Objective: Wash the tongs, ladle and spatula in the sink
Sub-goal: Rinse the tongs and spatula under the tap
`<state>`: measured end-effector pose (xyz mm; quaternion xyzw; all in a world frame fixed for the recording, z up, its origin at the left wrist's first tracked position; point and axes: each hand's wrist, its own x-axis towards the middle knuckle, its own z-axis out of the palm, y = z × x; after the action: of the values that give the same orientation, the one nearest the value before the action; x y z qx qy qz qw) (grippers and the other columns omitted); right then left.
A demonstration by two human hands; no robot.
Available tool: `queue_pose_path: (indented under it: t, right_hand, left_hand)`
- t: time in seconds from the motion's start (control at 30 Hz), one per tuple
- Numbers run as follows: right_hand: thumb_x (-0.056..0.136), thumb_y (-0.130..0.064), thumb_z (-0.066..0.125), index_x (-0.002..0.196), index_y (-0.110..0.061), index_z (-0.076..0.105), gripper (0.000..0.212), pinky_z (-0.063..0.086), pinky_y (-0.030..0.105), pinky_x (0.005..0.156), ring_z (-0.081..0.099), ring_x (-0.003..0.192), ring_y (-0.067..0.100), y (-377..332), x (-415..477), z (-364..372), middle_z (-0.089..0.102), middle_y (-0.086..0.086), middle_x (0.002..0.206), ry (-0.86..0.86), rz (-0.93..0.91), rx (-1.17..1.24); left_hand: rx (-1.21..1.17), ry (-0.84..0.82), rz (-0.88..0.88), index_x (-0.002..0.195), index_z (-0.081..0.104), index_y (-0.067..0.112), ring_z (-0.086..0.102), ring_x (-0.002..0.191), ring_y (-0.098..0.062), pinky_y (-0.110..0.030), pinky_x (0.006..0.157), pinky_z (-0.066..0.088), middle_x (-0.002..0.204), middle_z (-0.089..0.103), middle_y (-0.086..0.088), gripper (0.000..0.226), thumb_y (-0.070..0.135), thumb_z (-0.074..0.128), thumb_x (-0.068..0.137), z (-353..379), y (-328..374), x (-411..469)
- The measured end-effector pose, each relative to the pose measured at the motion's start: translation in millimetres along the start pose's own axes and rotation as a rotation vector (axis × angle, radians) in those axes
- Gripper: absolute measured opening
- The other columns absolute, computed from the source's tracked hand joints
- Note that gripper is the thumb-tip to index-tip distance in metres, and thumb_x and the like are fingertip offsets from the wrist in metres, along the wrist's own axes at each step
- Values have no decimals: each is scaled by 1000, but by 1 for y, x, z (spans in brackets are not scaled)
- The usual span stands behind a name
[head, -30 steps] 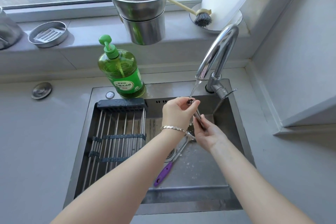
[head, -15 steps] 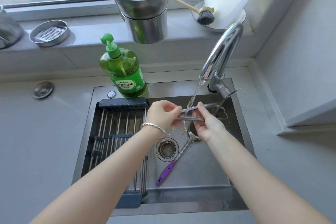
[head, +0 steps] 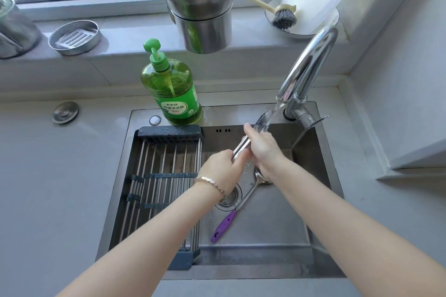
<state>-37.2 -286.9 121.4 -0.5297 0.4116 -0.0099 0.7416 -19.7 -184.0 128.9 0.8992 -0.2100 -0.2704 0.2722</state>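
Ladle [head: 241, 202]: lies on the sink [head: 265, 224] floor, purple handle nearest, bowl under the right wrist; untouched.
Left hand [head: 223, 169]: fingers curled round the lower end of the tongs [head: 251, 136].
Right hand [head: 261, 146]: wrapped about the tongs' middle, thumb toward the tip.
Tongs: held slanting up and away over the basin, the tip in the stream from the tap [head: 306, 70].
Handling: thin steel, stiff and light, probably slick when wet; the arms likely spring apart, so a hold near the hinge end and another mid-shaft seems safest.
Spatula: not visible.
Rack [head: 159, 176]: spans the sink's left half.
Soap [head: 172, 89]: on the rim behind.
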Motion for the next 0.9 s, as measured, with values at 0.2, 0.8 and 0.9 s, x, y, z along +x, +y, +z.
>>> queue_pose_path:
  t: [0.2,0.8,0.9]
  right_hand:
    - [98,-27,42,88,-7,57,27,51,36,83,63,85,25,-1,-9,-19,66,9,85,-103,-78,-41]
    - [92,-16,54,110,-2,59,24,47,31,80,62,86,22,159,51,-68,63,10,100,-13,174,-663]
    - [86,-3,47,125,-11,54,41,40,32,100,50,118,28,192,83,-63,52,12,129,-184,-29,-1237]
  left_hand:
    - [-139,-54,-101,47,44,14,43,48,-17,-27,59,35,49,46,-2,66,54,24,96,8,13,13]
    - [-156,-12,-488,106,59,-1,64,97,-34,-35,82,51,101,66,-18,22,12,47,92,55,-50,45]
    - [-215,-31,-466,108,56,1,67,93,-31,-36,84,54,98,70,-17,24,8,50,87,56,-65,52]
